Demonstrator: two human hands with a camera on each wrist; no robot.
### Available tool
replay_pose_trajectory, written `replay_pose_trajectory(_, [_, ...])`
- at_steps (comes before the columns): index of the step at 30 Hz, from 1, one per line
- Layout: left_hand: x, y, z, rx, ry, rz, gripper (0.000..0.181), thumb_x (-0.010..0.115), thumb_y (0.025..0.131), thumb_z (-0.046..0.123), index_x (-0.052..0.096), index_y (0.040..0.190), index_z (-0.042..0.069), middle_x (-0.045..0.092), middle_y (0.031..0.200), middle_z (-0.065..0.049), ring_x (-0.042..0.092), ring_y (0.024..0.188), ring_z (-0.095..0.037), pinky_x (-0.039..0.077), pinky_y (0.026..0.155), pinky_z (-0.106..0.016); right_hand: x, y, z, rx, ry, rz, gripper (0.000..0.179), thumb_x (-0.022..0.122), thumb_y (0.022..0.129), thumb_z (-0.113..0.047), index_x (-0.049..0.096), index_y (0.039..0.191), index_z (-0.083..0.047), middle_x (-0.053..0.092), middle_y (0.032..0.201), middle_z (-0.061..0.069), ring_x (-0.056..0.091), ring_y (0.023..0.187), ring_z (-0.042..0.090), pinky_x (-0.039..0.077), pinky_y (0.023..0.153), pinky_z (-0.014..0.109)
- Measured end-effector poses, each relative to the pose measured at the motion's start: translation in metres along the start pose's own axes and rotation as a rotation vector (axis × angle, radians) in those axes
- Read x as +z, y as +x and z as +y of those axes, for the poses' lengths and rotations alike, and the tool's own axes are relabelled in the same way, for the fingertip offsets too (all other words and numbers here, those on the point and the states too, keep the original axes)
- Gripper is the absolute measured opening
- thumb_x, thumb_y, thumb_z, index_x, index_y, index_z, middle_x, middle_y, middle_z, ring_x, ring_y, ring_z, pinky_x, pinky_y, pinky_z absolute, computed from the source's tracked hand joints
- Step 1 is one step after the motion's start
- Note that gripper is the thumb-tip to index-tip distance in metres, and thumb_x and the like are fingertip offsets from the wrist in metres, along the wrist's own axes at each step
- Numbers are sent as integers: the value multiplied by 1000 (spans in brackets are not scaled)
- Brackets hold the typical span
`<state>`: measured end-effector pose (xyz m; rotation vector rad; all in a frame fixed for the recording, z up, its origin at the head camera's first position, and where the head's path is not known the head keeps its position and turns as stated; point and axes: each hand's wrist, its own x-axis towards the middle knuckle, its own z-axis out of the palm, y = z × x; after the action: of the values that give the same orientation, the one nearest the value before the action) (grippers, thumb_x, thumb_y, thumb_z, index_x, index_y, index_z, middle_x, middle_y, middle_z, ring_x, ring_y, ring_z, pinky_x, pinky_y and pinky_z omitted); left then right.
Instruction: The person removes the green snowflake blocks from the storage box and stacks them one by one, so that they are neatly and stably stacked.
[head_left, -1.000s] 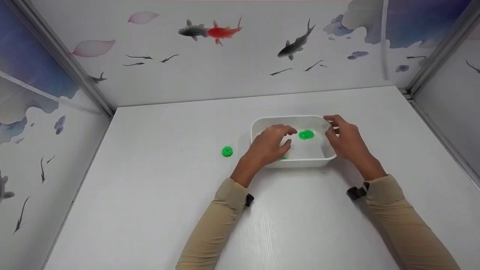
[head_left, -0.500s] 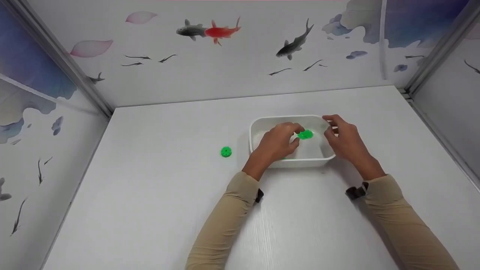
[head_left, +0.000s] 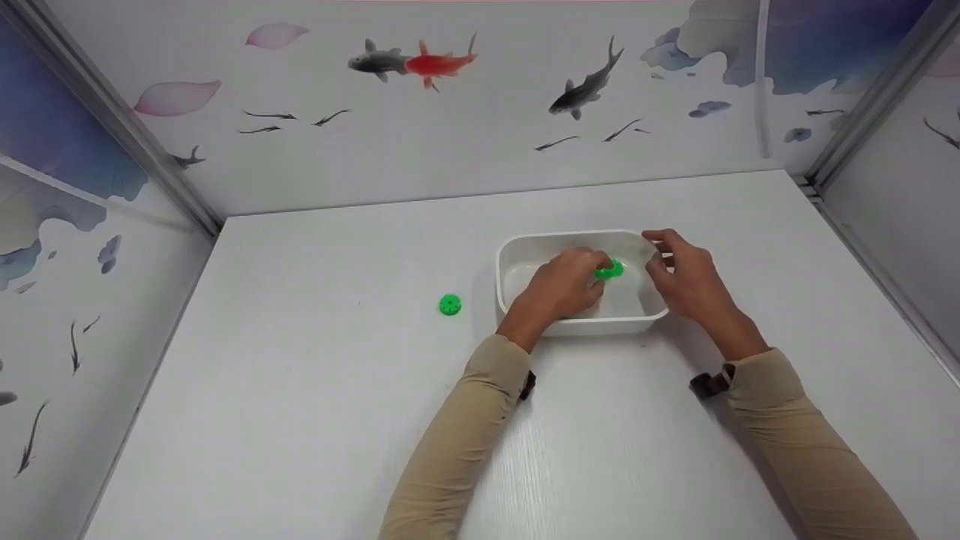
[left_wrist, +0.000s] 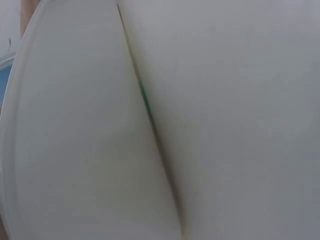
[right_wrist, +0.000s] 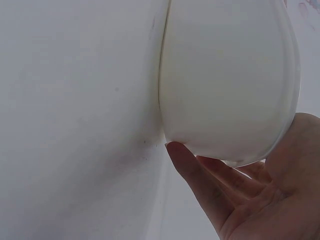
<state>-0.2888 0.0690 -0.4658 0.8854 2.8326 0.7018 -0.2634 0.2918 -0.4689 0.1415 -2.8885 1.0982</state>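
Observation:
A white plastic bin [head_left: 570, 237] sits right of the table's middle. My left hand [head_left: 592, 270] reaches into it from the near side, fingers curled over a green toothed disc [head_left: 615, 269] on the bin's floor, which they half hide. My right hand [head_left: 660, 251] holds the bin's right rim, thumb on the inner side and fingers outside. In the right wrist view those fingers [right_wrist: 205, 180] lie against the bin's rounded corner [right_wrist: 230, 75]. The left wrist view shows only the bin's outer wall [left_wrist: 75, 150] up close against the table.
A second green disc [head_left: 450, 304] lies on the white table [head_left: 315, 390], left of the bin. A trace of green shows low at the bin's near wall [head_left: 571, 317]. Walls with painted fish enclose the table at the back and both sides.
My left hand has moved right and deeper into the bin until its fingers cover part of the green disc. The right hand and the bin have stayed put.

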Motion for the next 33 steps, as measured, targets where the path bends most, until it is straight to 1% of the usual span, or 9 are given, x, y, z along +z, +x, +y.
replay_pose_trajectory(3, [2,2,1,8,33,-32,38,67,107,19,69,144,17,67,148,1,61,140,-14,51,118,-30,0,0,0,-2,-2,-1,49,47,110,-14,48,159,-7,59,152,29,64,131,47,54,110,64])
replay_pose_trajectory(6, [3,2,-2,39,67,-55,40,65,109,20,66,149,17,64,153,0,58,145,-16,48,122,-31,0,1,-1,-3,-1,0,49,47,111,-14,48,159,-7,59,152,30,64,132,47,54,110,64])
replay_pose_trajectory(8, [3,2,-4,76,86,-61,41,62,110,20,64,151,16,63,156,-1,56,148,-17,45,125,-32,0,1,-1,-6,-1,1,49,46,111,-14,48,159,-8,59,152,30,64,132,47,54,110,65])
replay_pose_trajectory(12, [4,2,-9,149,125,-57,43,57,112,19,61,155,17,61,159,-3,56,149,-21,45,126,-36,0,1,1,-15,3,9,48,47,111,-14,49,158,-8,60,151,29,65,131,48,54,109,65])
replay_pose_trajectory(18, [5,2,-5,163,272,-74,44,51,114,24,59,157,24,54,165,4,54,150,-27,52,117,-43,0,1,3,-23,-7,21,48,46,110,-13,50,157,-8,62,149,29,65,130,48,55,108,65])
replay_pose_trajectory(20, [5,2,-4,169,294,-72,42,50,115,26,61,156,25,57,163,5,55,148,-27,52,117,-43,1,1,3,-23,-12,19,48,46,110,-14,49,158,-8,62,149,29,65,130,49,55,108,65])
replay_pose_trajectory(25, [4,4,-6,177,242,-12,31,58,113,25,76,137,22,72,143,3,64,136,-23,52,116,-38,1,1,1,-9,-7,10,49,45,110,-15,49,158,-9,60,151,29,64,132,49,54,109,65])
replay_pose_trajectory(28, [4,4,-8,177,213,16,24,65,109,25,81,126,18,76,130,1,66,127,-21,54,111,-36,0,1,0,13,0,8,49,45,110,-14,49,159,-10,59,152,28,63,134,48,53,111,64])
replay_pose_trajectory(33, [3,4,-8,159,160,18,20,72,105,21,81,121,14,75,132,-2,66,129,-20,53,113,-32,0,2,0,38,-8,-4,50,45,110,-15,48,160,-9,58,154,28,62,135,47,53,113,64])
